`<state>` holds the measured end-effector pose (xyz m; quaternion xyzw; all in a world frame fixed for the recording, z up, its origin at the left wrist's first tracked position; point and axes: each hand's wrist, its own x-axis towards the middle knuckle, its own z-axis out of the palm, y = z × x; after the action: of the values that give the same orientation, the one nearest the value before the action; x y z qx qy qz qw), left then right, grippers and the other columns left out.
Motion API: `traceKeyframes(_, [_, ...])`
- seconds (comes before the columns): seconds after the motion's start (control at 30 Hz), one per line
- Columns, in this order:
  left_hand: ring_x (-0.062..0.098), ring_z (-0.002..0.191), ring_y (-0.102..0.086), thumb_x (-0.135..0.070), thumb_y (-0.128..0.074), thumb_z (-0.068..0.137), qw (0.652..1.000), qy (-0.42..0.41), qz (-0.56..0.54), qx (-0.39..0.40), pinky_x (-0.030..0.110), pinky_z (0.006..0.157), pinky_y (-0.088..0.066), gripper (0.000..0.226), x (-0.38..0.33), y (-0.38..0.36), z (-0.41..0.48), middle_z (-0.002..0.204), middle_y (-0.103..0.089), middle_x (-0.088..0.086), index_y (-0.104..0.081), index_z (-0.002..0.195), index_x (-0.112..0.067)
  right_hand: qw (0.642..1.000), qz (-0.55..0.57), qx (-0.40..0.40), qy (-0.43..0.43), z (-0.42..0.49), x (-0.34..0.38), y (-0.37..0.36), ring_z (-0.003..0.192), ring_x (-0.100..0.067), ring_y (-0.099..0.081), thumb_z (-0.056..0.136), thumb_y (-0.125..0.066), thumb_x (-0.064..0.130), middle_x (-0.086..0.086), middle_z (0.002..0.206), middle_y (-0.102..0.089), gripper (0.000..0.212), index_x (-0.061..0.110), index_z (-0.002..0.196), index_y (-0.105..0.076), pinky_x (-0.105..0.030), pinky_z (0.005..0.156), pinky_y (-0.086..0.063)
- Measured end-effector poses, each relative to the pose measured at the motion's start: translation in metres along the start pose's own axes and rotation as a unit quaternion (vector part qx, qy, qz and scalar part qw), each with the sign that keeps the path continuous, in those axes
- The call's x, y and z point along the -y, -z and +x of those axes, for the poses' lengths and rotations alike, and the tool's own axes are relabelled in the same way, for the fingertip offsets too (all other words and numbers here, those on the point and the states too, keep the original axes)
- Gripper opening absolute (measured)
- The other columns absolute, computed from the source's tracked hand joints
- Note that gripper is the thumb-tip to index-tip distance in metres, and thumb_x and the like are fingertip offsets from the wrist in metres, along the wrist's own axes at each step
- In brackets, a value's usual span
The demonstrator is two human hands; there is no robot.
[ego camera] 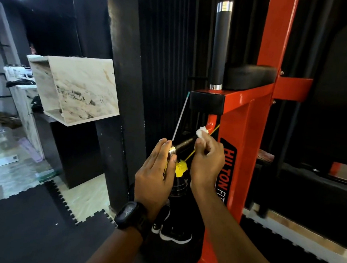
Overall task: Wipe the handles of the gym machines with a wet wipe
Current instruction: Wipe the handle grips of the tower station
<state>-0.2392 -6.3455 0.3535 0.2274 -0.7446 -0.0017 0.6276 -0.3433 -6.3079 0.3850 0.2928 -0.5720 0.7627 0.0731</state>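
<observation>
Your R hand [207,156] pinches the wet wipe [201,131] on the dark handle [185,144], just beside the orange frame [248,136]. Your L hand [155,171], fingers straight, touches handle's chrome end.

Orange machine frame [249,120], white wet wipe [201,132], yellow knob [180,168], black wristwatch [130,215], marble-veined shelf box [83,90]

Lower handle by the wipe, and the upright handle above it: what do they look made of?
Lower handle: dark, faintly glossy grip, rubber or coated metal, I can't tell; its ridged silver end cap looks like metal. Upright handle: matte black sleeve, probably rubber or foam, between shiny chrome-looking metal collars.
</observation>
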Motion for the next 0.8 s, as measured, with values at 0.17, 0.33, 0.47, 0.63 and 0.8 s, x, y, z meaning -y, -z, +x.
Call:
traceKeyframes(0.17, [0.014,0.124,-0.058,-0.028,-0.052,0.101,1.0,0.0,0.006,0.006,0.003,0.106,-0.031,0.039,0.0,0.001,0.0,0.137,-0.062,0.008,-0.061,0.133,-0.009,0.973,0.173,0.004,-0.151,-0.008,0.005,-0.005,0.11,-0.003,-0.065,0.096,-0.063,0.013,0.012,0.116,-0.068,0.024,0.034,0.107,-0.07,-0.032,0.098,-0.054])
traceKeyframes(0.33, [0.012,0.125,-0.057,-0.027,-0.053,0.1,1.0,0.014,0.003,0.005,0.004,0.106,-0.032,0.039,-0.003,0.001,0.0,0.136,-0.062,0.009,-0.062,0.133,-0.007,0.93,0.283,-0.034,-0.233,-0.003,0.01,-0.008,0.096,-0.001,-0.069,0.097,-0.061,0.009,0.008,0.106,-0.072,0.024,0.012,0.119,-0.068,-0.031,0.093,-0.056])
traceKeyframes(0.47, [0.01,0.125,-0.055,-0.03,-0.051,0.101,1.0,0.02,0.007,0.012,0.003,0.106,-0.03,0.041,-0.004,0.002,0.001,0.138,-0.061,0.007,-0.061,0.134,-0.009,0.905,0.329,-0.027,-0.268,-0.018,0.016,-0.009,0.095,-0.011,-0.069,0.097,-0.061,0.006,-0.002,0.104,-0.07,0.024,0.008,0.12,-0.067,-0.027,0.088,-0.058])
traceKeyframes(0.63, [0.013,0.124,-0.058,-0.029,-0.051,0.101,1.0,0.018,0.011,0.014,0.008,0.106,-0.034,0.04,-0.005,0.002,0.001,0.138,-0.061,0.007,-0.061,0.134,-0.009,0.939,0.257,-0.028,-0.228,-0.027,0.02,-0.009,0.097,-0.007,-0.07,0.097,-0.062,0.009,0.001,0.104,-0.073,0.02,0.013,0.115,-0.069,-0.032,0.093,-0.057])
traceKeyframes(0.8, [0.014,0.123,-0.058,-0.029,-0.05,0.1,1.0,0.025,0.012,0.006,0.011,0.104,-0.035,0.041,-0.006,0.001,0.0,0.137,-0.062,0.008,-0.061,0.133,-0.008,0.897,0.348,0.018,-0.272,-0.043,0.018,-0.004,0.083,-0.017,-0.066,0.095,-0.064,0.007,-0.003,0.084,-0.067,0.015,0.006,0.108,-0.069,-0.043,0.092,-0.056])
